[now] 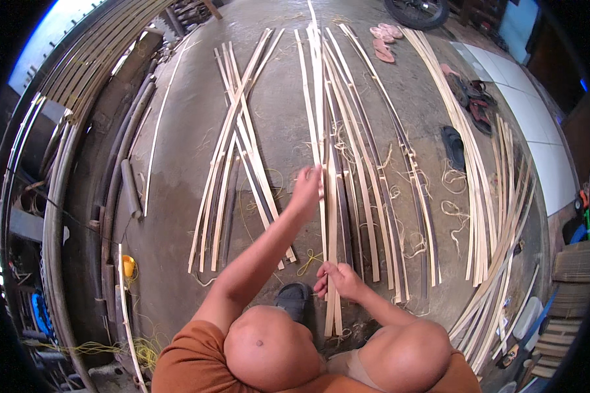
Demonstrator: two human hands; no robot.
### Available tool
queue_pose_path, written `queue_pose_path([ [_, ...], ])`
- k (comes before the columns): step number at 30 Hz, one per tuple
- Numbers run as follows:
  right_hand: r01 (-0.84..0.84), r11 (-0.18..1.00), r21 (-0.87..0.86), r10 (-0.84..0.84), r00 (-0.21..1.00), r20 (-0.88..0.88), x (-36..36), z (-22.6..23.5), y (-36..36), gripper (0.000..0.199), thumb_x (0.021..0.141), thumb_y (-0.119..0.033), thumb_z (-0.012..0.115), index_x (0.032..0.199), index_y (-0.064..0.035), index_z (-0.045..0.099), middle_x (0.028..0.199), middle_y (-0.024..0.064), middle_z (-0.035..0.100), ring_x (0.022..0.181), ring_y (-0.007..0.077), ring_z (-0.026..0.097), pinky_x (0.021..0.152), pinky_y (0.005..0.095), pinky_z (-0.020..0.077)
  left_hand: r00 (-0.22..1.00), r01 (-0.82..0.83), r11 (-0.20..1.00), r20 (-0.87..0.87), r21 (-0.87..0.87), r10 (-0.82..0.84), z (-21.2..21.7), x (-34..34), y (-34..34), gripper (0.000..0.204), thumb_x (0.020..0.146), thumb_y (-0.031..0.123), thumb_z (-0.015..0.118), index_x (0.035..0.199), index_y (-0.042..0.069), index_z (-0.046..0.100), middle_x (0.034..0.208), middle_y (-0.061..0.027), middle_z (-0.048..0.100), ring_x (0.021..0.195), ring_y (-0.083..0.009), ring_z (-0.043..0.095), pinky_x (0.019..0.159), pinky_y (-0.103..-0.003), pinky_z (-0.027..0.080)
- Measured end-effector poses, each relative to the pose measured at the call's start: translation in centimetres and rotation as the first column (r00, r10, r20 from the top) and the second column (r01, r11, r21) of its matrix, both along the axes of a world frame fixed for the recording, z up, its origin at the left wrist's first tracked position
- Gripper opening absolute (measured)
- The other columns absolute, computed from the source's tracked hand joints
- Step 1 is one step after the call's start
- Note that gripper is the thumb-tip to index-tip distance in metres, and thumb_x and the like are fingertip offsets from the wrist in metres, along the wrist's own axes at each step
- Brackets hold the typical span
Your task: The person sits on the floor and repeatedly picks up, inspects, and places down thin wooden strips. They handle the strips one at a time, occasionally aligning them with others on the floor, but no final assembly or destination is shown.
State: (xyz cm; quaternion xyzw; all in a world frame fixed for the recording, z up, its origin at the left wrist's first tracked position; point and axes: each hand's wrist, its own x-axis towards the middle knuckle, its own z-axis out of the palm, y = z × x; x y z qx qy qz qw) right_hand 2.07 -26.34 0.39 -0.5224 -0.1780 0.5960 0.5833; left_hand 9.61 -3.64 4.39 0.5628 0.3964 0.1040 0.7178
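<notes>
I squat over a concrete floor [282, 111] with long split bamboo strips laid lengthwise. My left hand [306, 190] reaches forward and pinches a pale strip [318, 118] in the middle bundle [347, 164]. My right hand [337, 280] grips the near end of the same group of strips, just above my knees. A second bundle of strips [236, 157] lies crossed to the left of my left arm. A dark sandal [292, 298] on my foot shows between my knees.
More strips [485, 196] fan along the right side. Sandals [453, 147] and pink slippers [382, 40] lie at the far right. Thick bamboo poles [59, 170] curve along the left edge. A yellow cup [128, 265] stands near left; stacked cardboard [573, 268] at right.
</notes>
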Motion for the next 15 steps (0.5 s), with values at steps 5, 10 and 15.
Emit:
queue_pose_path([
  [5,0.114,0.989,-0.092,-0.126,0.983,-0.137,0.8,-1.9,0.7,0.047,0.108,-0.034,0.035,0.111,0.0078,0.057,0.097,0.0197,0.067,0.074,0.0274,0.072,0.07,0.0363,0.0582,0.929,0.365,0.93,-0.059,-0.042,-0.367,-4.5,-7.9,-4.2,0.036,0.101,0.036,0.06,0.103,0.001,0.067,0.082,0.0007,0.06,0.074,-0.0092,0.054,0.067,-0.031,0.05],
  [10,0.132,0.989,-0.066,-0.139,0.983,-0.117,-0.1,-1.7,1.6,0.047,0.109,-0.033,0.037,0.11,0.0077,0.06,0.095,0.015,0.065,0.076,0.0268,0.072,0.07,0.036,0.0581,0.914,0.402,0.89,-0.145,0.217,-0.378,-4.5,-9.3,-3.5,0.035,0.103,0.032,0.056,0.097,-0.001,0.066,0.081,-0.0018,0.062,0.067,-0.0087,0.052,0.063,-0.031,0.047],
  [15,0.207,0.977,-0.054,-0.211,0.975,-0.066,-0.5,-3.0,2.2,0.049,0.108,-0.036,0.038,0.104,0.0062,0.063,0.087,0.0112,0.065,0.071,0.02,0.066,0.067,0.0336,0.0556,0.997,0.07,0.968,0.006,0.239,-0.074,-4.4,-8.8,-4.5,0.032,0.105,0.031,0.05,0.098,0.001,0.06,0.076,-0.001,0.058,0.058,-0.0091,0.051,0.051,-0.027,0.045],
])
